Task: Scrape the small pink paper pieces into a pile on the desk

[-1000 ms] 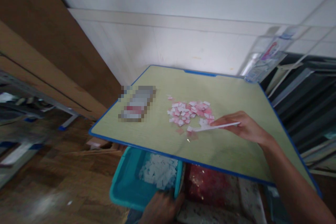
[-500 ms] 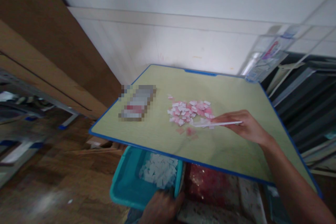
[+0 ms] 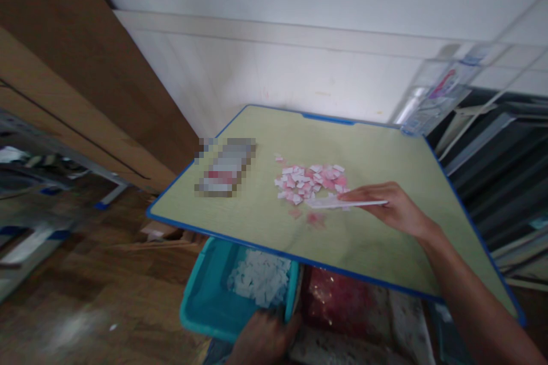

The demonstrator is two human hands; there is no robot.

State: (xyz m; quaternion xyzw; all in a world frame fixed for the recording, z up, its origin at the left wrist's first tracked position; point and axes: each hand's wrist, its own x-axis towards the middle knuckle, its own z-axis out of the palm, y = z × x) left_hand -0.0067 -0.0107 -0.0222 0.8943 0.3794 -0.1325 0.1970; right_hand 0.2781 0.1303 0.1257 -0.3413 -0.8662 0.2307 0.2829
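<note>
My right hand is closed around a thin, flat white strip, perhaps plastic, held low over the folding table. Its far end lies at the near edge of a pile of small pink and white pieces. A few pink bits are on the tabletop in front of the strip. Below the table edge, my left hand grips the near right corner of a teal basin. White pieces fill the basin's right side. The left fingertips are partly hidden.
The blue-edged table stands against a white wall. A pixelated flat item lies at its left, and a clear plastic bottle at the back right corner. Under the front edge sits a tray with wet red contents. Dark panels stand at right.
My right hand and the white strip have moved slightly left along the pile's near edge. A pink bit before it has shifted a little right. My left hand stays at the basin.
</note>
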